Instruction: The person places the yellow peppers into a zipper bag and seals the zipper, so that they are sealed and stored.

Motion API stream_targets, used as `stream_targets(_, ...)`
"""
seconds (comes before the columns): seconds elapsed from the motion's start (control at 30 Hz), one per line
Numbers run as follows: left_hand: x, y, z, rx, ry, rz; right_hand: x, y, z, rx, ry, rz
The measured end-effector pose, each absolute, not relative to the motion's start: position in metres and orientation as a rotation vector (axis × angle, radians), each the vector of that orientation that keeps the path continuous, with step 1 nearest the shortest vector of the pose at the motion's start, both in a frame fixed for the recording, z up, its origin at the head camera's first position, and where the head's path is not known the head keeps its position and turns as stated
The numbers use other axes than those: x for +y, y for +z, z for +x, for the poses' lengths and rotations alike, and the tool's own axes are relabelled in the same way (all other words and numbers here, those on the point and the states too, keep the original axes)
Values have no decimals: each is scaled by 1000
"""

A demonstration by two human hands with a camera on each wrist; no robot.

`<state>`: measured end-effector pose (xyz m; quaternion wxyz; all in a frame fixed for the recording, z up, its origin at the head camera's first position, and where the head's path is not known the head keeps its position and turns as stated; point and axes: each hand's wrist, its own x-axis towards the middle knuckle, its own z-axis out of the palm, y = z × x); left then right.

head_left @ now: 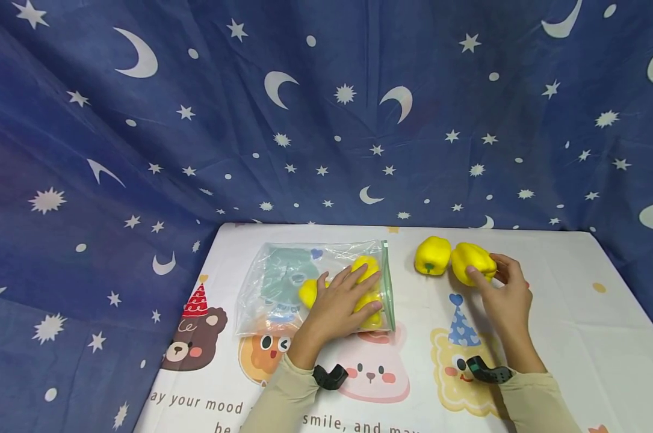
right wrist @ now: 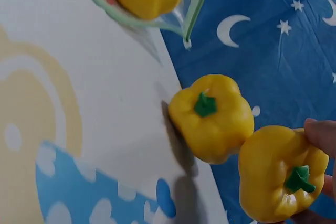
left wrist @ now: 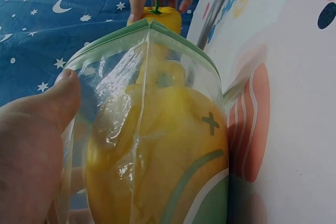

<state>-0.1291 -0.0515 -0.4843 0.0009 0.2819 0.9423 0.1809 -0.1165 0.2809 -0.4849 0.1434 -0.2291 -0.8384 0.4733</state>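
Note:
My right hand grips a yellow bell pepper between thumb and fingers; its green stem shows in the right wrist view. Just left of it, a second yellow bell pepper stands on the table, close beside the held one. Spread over a clear zip bag, my left hand rests with fingers extended on the plastic and the peppers under it. Several yellow bell peppers lie inside, partly hidden by that hand. The bag's green-edged mouth faces right, towards the loose peppers, and appears parted.
The white table cover carries printed cartoon animals and lettering. Behind the table and along its sides hangs a dark blue curtain with white moons and stars. A black strap device sits on each wrist.

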Motion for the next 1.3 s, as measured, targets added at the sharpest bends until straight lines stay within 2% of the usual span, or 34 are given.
stream_targets(0.6,-51,-483,-129,2967,567,879,247,-471,-108,-2403,1390,-419)
stream_targets(1.3,-51,-483,-129,2977,567,880,213,-489,-96,-2460,1414,-167)
